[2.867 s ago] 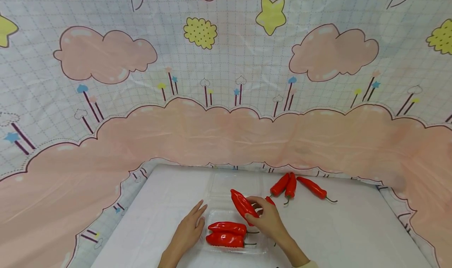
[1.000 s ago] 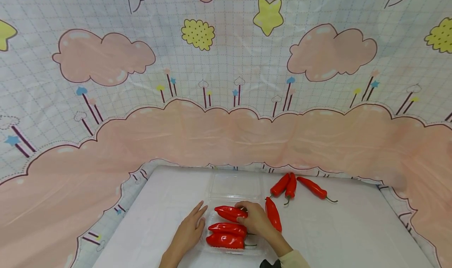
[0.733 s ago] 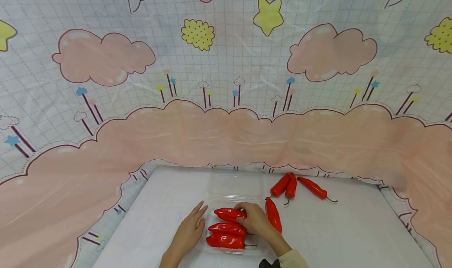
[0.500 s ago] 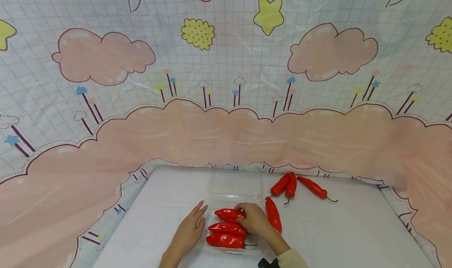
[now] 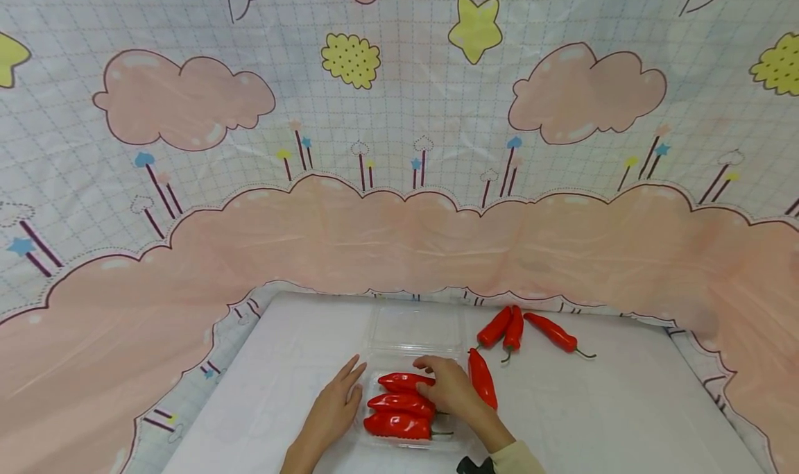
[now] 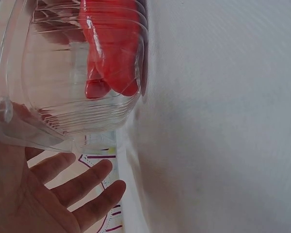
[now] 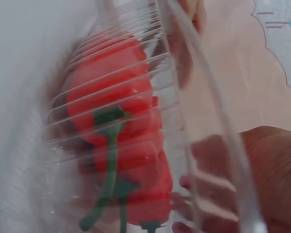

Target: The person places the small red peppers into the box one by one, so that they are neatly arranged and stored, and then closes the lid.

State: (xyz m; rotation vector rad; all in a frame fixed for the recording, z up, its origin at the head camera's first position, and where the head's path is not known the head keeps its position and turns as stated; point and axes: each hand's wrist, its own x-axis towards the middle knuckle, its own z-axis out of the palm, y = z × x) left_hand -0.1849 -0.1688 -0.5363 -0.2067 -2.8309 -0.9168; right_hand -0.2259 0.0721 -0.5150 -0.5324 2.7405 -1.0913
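In the head view, a clear plastic clamshell container (image 5: pixel 458 443) holds 3 red peppers side by side, stems to the right: a far pepper (image 5: pixel 399 382), a middle pepper (image 5: pixel 401 403) and a near pepper (image 5: pixel 397 425). My right hand (image 5: pixel 451 389) is over the container, its fingers loosened and raised off the far pepper, the thumb still close by its stem end. Whether the thumb touches it is unclear. At the container's left wall, my left hand (image 5: pixel 331 410) rests with extended fingers. The left wrist view shows that hand (image 6: pixel 53 194) beside the clear wall.
The container's lid (image 5: pixel 415 327) lies folded back behind it. Right of the container lies a loose red pepper (image 5: pixel 482 379). Farther back are two peppers together (image 5: pixel 494 327) and another pepper (image 5: pixel 555 333). A patterned curtain (image 5: pixel 399 238) hangs behind the white table (image 5: pixel 599 404).
My right hand has brought the third pepper down into the container, moved it slightly nearer the middle one, and loosened its fingers from it. My left hand has stayed in place.
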